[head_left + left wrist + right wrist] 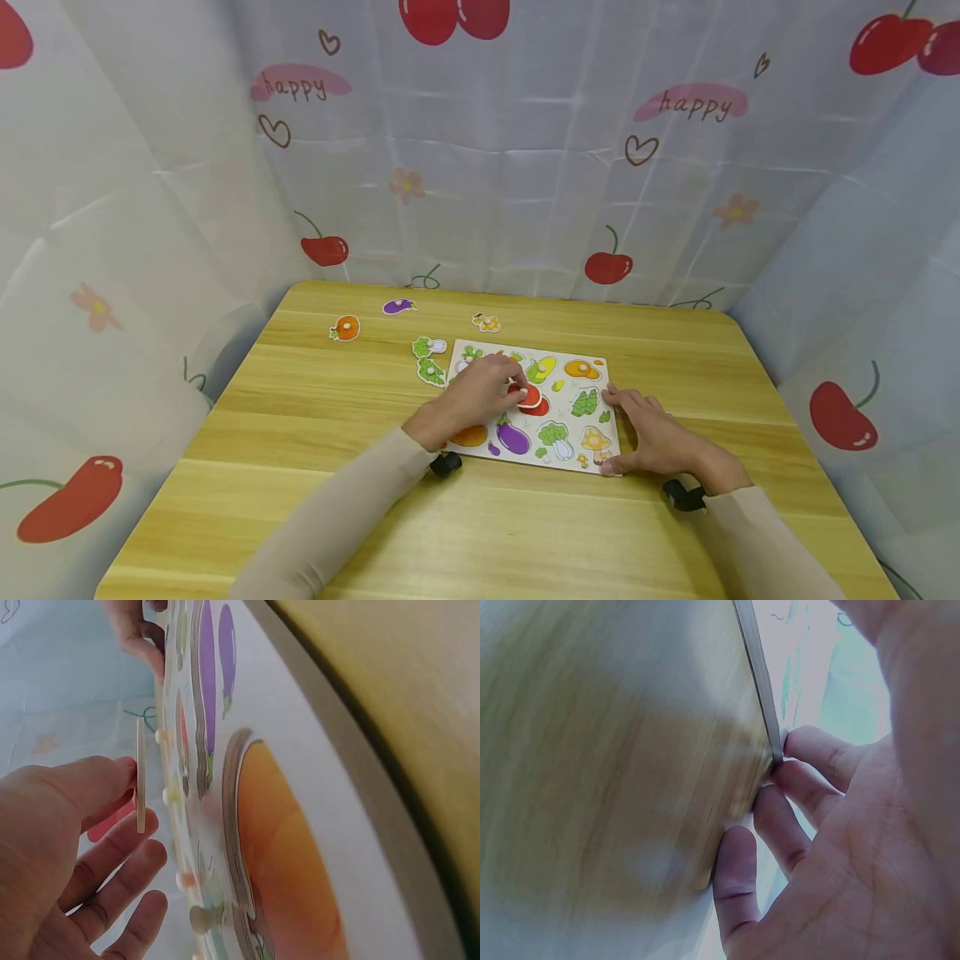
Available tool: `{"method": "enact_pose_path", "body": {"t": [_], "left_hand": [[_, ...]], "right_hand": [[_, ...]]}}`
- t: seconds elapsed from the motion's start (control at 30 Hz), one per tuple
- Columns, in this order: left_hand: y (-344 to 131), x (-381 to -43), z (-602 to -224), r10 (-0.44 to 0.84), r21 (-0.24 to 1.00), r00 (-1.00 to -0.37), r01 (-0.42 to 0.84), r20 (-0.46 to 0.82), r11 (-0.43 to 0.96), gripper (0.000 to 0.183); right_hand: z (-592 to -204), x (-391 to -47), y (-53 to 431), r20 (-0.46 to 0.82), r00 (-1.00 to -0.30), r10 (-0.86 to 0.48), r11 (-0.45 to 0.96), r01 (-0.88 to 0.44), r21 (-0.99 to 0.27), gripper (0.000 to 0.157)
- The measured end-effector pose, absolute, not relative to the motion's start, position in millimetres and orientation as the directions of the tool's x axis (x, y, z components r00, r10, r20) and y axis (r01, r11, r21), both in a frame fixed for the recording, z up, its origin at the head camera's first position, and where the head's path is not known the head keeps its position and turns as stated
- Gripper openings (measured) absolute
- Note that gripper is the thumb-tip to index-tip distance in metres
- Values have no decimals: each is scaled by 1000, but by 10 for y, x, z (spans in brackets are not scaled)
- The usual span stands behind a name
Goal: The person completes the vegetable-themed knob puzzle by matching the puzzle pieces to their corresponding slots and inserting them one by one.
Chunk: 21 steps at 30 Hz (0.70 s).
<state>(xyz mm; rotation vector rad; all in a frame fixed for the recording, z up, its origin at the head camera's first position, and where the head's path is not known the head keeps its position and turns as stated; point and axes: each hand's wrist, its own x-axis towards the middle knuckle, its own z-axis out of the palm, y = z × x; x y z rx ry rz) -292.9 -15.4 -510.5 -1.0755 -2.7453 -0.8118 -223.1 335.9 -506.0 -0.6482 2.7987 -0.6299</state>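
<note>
A white wooden puzzle board with vegetable pictures lies on the table. My left hand is above its middle, pinching a red tomato puzzle piece between thumb and fingers. The piece overlaps a red printed shape on the board. Edge-on in the left wrist view, the tomato piece stands apart from the board surface; the other fingers are spread. My right hand touches the board's right side, thumb at the near corner and forefinger farther up. Its fingers rest along the edge in the right wrist view.
Loose pieces lie beyond and left of the board: an orange pumpkin, a purple eggplant, a yellow mushroom, a bok choy and a leafy green. A cherry-print curtain surrounds the wooden table.
</note>
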Motion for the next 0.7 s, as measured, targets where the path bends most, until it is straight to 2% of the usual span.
{"method": "enact_pose_path", "body": {"t": [0.33, 0.7], "left_hand": [[-1, -2953, -5167, 627, 412, -750, 650, 210, 639, 8], [22, -2962, -5204, 627, 386, -749, 654, 213, 650, 10]], "right_hand": [[-5081, -2232, 3375, -90, -882, -463, 810, -379, -447, 123], [-5067, -2234, 3377, -81, -882, -464, 805, -381, -455, 121]]}}
